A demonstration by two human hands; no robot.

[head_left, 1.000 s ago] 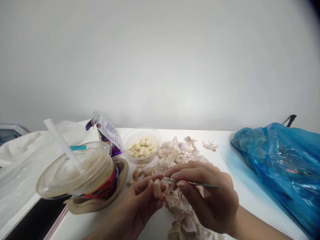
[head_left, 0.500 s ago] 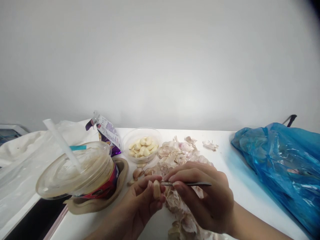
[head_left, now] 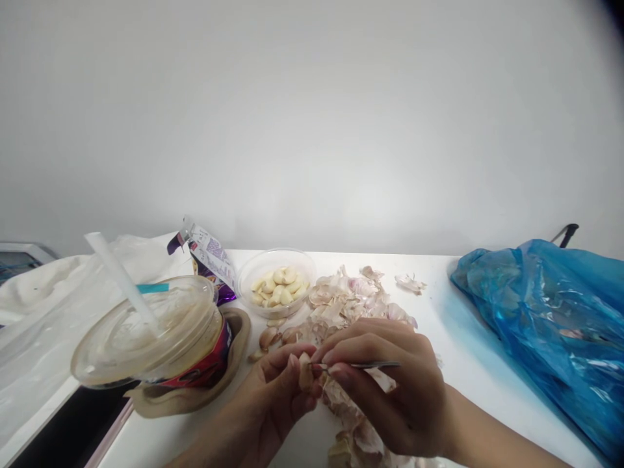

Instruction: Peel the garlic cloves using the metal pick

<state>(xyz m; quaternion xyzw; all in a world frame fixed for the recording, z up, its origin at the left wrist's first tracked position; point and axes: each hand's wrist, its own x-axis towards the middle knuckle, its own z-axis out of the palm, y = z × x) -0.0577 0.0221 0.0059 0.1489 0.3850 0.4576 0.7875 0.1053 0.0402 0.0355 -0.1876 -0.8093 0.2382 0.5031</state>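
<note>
Between the fingertips of my left hand (head_left: 280, 393) is a garlic clove (head_left: 305, 372), held upright with brownish skin on it. My right hand (head_left: 390, 383) pinches a thin metal tool (head_left: 375, 364) whose tip meets the clove's right side; the kind of tool I cannot make out. Several unpeeled garlic cloves (head_left: 269, 337) lie just beyond my left fingers. Behind them stands a clear round bowl (head_left: 242, 289) with several peeled cloves (head_left: 280, 286) inside. A heap of papery garlic skins (head_left: 341, 302) spreads behind and beneath my right hand.
At left a lidded drink cup (head_left: 185, 325) with a white straw (head_left: 119, 279) stands in a brown holder (head_left: 160, 400). A purple packet (head_left: 225, 289) leans beside the bowl. A blue plastic bag (head_left: 541, 312) fills the right side of the white table (head_left: 472, 364).
My right hand has shifted slightly left toward the clove, and the tool's tip sits a little lower against it. My left hand stays in place.
</note>
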